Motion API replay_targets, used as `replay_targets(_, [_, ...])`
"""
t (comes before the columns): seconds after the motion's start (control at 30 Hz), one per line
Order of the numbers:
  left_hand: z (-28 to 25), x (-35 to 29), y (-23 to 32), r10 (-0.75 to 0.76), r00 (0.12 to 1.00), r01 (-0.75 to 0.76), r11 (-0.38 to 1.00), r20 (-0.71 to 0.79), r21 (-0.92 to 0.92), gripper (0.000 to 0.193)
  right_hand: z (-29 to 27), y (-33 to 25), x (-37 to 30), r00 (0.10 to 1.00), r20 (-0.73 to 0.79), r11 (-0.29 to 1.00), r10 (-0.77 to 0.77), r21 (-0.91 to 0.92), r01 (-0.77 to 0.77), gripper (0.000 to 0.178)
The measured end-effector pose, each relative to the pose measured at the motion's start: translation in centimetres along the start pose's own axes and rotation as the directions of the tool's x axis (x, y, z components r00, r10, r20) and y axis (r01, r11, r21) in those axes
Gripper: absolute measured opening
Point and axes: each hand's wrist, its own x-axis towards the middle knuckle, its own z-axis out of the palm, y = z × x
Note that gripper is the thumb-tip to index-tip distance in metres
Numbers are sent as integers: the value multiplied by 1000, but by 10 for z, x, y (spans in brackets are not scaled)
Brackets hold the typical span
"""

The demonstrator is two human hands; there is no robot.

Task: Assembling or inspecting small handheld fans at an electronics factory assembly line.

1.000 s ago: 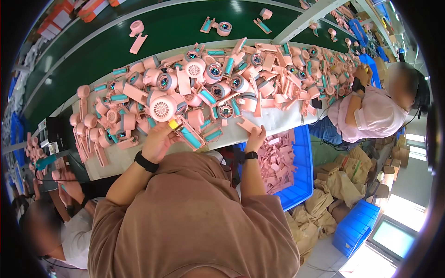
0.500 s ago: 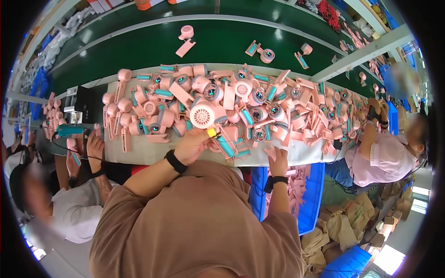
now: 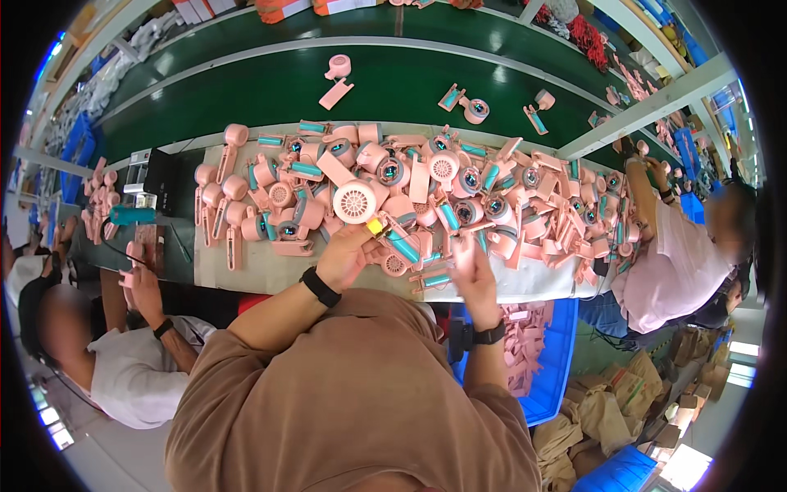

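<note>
My left hand (image 3: 344, 258) is closed on a pink handheld fan, its round grille head (image 3: 354, 202) turned up. A teal battery (image 3: 402, 248) shows in the fan's uncovered handle, which points toward my right hand. There is a yellow cover (image 3: 375, 225) on one fingertip of that left hand. Close by on the right, my right hand (image 3: 478, 283) pinches a pink plastic handle cover (image 3: 464, 251), slightly blurred. Just below the two hands, another uncovered handle with a teal battery (image 3: 434, 280) lies at the table's near edge.
Many pink fans and parts are heaped across the table (image 3: 328, 279). Behind runs a green conveyor belt (image 3: 246, 90) carrying a few fans. A blue crate (image 3: 557, 361) of pink pieces stands below my right arm. Co-workers sit at left and right; a teal tool (image 3: 131, 216) lies left.
My right hand has come up and left from the table edge above the crate, bringing the handle cover near the fan. My left hand keeps its hold. The right co-worker's arms now reach toward the belt.
</note>
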Motion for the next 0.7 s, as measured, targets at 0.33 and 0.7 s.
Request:
replay_targets(0.33, [19, -19, 8, 122, 992, -122, 992, -14, -27, 30, 84, -52, 0, 695, 446, 314, -563, -663, 680, 59])
replay_targets(0.7, [41, -30, 8, 440, 891, -432, 897, -111, 91, 28, 103, -62, 5, 681, 495, 325, -539, -624, 711, 63])
